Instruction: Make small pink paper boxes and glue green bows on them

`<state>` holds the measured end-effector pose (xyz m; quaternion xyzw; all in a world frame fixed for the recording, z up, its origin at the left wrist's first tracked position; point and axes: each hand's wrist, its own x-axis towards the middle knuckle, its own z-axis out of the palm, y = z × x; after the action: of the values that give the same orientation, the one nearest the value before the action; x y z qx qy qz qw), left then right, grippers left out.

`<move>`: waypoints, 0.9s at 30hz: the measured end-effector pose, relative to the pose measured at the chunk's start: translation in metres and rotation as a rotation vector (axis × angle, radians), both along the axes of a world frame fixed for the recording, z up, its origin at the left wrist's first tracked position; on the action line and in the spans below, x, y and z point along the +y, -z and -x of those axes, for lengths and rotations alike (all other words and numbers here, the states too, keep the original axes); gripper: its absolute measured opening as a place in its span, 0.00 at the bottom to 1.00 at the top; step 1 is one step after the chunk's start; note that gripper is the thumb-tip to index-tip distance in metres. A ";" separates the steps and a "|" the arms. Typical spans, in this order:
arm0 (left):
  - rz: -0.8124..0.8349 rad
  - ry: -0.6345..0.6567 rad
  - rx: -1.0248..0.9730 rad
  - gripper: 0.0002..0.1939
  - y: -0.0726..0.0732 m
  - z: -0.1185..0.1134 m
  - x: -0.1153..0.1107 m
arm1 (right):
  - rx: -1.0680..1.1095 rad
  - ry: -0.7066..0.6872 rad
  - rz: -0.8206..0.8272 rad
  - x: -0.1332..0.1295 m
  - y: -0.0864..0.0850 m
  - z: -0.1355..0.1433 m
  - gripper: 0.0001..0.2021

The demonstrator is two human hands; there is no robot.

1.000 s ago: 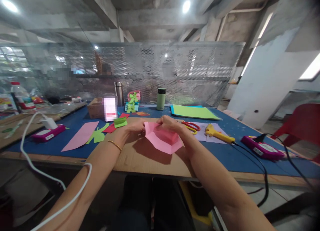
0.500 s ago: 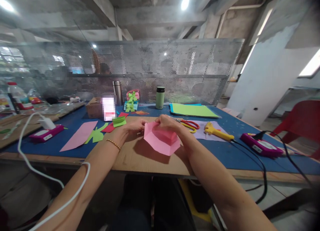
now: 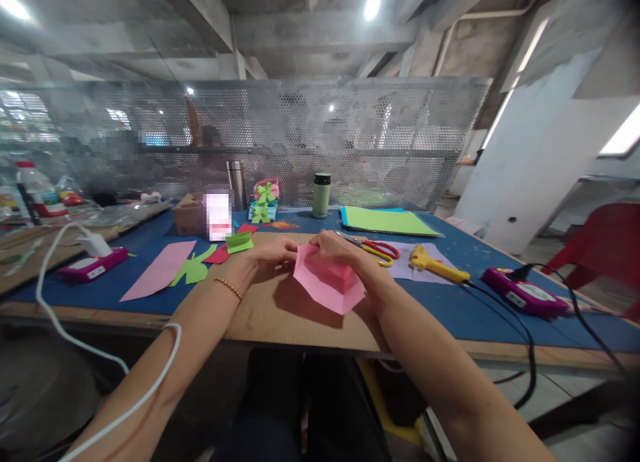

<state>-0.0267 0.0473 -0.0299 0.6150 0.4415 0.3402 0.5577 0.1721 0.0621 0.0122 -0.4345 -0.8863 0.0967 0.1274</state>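
Observation:
A folded sheet of pink paper (image 3: 327, 285) is held up over a brown board (image 3: 260, 319), its creased panels standing out and casting a shadow. My right hand (image 3: 332, 246) grips the paper's far edge, fingers closed. At the left corner of the paper, my left hand (image 3: 276, 251) has its fingers bent together in a pinch; the fingertips are partly hidden. Just left of that hand lie a folded green paper (image 3: 240, 243) and red paper (image 3: 219, 255). Scissors (image 3: 377, 249) with red and yellow handles rest beyond my right wrist.
A yellow glue gun (image 3: 436, 265) lies on lilac paper at right, its cord running to a purple box (image 3: 523, 293). Pink paper (image 3: 159, 270) and a green cut-out (image 3: 194, 269) lie at left. Behind stand a green bottle (image 3: 321, 197) and a steel flask (image 3: 236, 185). A white cable crosses my left forearm.
The pink paper has shifted slightly to the right and tilted a little. Both hands keep nearly the same place, with the left fingertips drawn a little off the paper's corner.

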 end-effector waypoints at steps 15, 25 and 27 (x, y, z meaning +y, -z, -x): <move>0.041 0.108 -0.016 0.07 -0.003 0.005 0.009 | 0.116 -0.063 -0.034 0.003 0.001 -0.002 0.10; 0.056 0.227 -0.009 0.14 -0.011 0.011 0.010 | 0.250 -0.122 -0.019 0.009 0.003 -0.002 0.11; 0.052 0.240 -0.023 0.15 -0.012 0.011 0.011 | 0.262 -0.126 -0.024 0.013 0.004 -0.001 0.12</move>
<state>-0.0381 0.0582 -0.0183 0.6446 0.3672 0.2665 0.6153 0.1734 0.0748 0.0078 -0.3603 -0.8886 0.1501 0.2409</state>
